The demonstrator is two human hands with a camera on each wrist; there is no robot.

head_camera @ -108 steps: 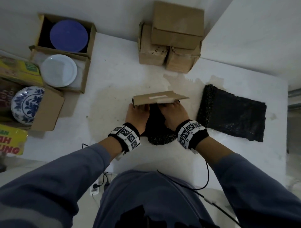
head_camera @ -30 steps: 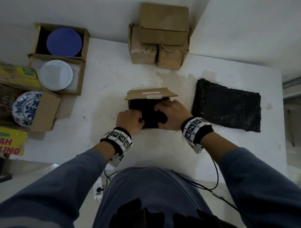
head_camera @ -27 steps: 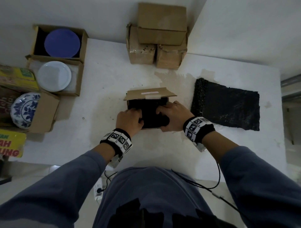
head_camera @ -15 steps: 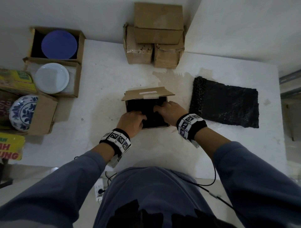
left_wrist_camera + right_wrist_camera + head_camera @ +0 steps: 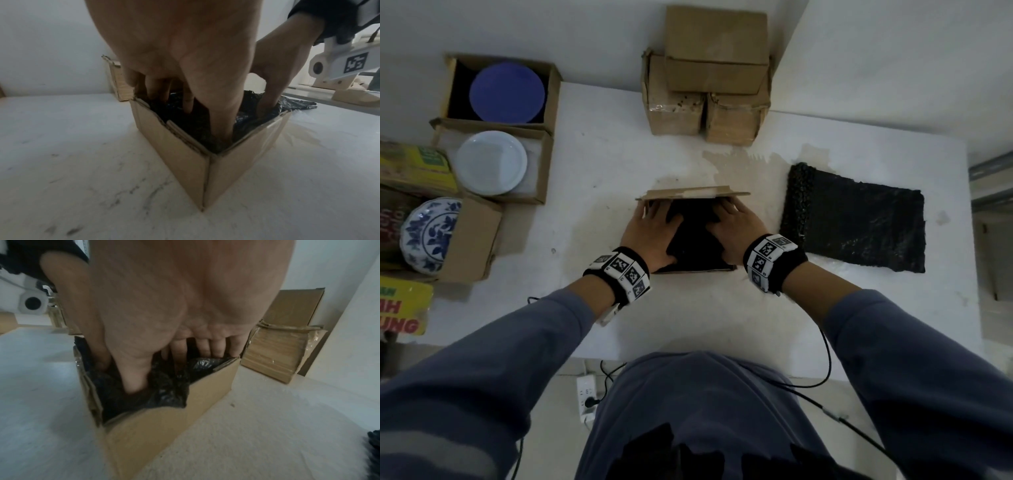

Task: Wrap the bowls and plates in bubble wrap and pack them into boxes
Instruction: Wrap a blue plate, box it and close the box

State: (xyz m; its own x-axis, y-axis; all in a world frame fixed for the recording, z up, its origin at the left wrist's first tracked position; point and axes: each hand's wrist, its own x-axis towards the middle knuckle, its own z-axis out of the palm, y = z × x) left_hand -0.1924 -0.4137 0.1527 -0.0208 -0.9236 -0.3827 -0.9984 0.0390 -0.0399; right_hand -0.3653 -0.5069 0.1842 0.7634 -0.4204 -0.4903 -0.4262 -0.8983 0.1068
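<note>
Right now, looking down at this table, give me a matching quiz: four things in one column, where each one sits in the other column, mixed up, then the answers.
Things:
1. blue plate
2. white plate
3. patterned plate
4. spare black bubble wrap

Places:
A. flat on the table, right of the open box
B. in the far-left box, by the wall
C. leaning at the left edge, beside a cardboard flap
D. in the box just nearer than the blue plate's box

Pairs: 1-B, 2-D, 3-C, 4-A
</note>
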